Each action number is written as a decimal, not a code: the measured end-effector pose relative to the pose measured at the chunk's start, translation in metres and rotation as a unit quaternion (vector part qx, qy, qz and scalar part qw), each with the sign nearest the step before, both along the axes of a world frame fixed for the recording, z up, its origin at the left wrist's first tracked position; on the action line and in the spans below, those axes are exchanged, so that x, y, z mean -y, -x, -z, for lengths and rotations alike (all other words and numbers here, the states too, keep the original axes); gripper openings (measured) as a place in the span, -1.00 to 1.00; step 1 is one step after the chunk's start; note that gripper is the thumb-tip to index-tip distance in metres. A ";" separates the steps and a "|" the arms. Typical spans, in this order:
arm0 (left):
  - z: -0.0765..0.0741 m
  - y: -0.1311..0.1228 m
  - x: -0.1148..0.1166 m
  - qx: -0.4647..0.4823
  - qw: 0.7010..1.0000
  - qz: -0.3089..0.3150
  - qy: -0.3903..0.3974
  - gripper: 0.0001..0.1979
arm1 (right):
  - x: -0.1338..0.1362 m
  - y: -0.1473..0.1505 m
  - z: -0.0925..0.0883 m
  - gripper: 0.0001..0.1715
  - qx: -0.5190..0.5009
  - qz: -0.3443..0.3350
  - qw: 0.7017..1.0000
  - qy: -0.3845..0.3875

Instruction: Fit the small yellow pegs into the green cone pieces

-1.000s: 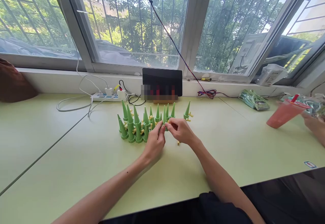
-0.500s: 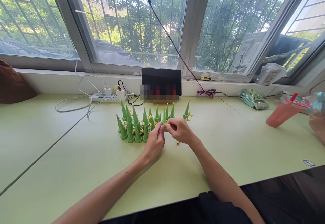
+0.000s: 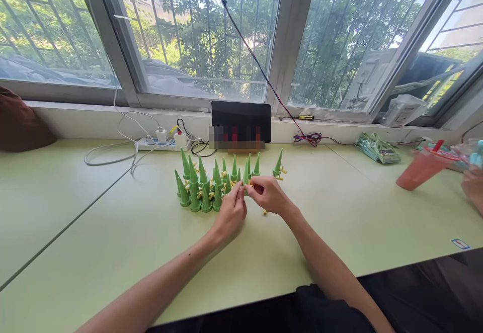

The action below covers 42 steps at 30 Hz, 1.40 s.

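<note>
Green cone (image 3: 246, 173), point upward, axis near vertical, was held between both hands toward the desk's (image 3: 113, 232) back edge. The left hand's (image 3: 233, 208) fingers pinched its left side; the right hand's (image 3: 270, 194) fingers met its right, beside a yellow fitting (image 3: 250, 182). I could not tell their hold; the cone's base was hidden.

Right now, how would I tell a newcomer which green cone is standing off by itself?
Start from the black screen below the window and come down to the cluster of green cones on the table. Right of them, just beyond the right hand, is an upright cone with a yellow piece at its base. Unlike its closely grouped neighbours, it stands alone.
</note>
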State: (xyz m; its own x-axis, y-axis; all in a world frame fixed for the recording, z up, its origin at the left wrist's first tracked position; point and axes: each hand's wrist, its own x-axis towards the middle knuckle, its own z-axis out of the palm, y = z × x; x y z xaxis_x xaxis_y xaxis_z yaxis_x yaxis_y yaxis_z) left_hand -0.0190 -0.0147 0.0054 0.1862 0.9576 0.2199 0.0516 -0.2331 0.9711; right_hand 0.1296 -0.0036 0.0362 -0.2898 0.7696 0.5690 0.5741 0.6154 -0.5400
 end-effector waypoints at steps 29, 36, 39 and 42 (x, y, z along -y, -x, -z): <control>-0.004 -0.003 0.003 0.111 0.982 0.120 0.099 -0.61 | 0.003 0.006 -0.001 -0.65 -0.033 0.017 0.999 0.021; -0.004 -0.004 0.004 0.109 0.982 0.125 0.088 -0.61 | 0.002 0.005 0.001 -0.66 -0.042 0.022 0.999 0.013; -0.004 -0.004 0.004 0.112 0.982 0.128 0.080 -0.61 | 0.002 0.005 0.002 -0.67 -0.044 0.019 0.999 0.009; -0.004 -0.004 0.004 0.110 0.983 0.129 0.077 -0.61 | 0.002 0.005 0.002 -0.66 -0.045 0.018 0.999 0.008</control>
State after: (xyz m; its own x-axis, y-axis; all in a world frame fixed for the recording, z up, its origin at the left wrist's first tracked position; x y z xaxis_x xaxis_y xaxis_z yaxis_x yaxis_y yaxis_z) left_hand -0.0151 -0.0182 0.0090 0.3913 0.9096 0.1393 -0.2056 -0.0611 0.9767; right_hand 0.1242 -0.0059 0.0344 -0.2103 0.7879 0.5788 0.5443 0.5862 -0.6001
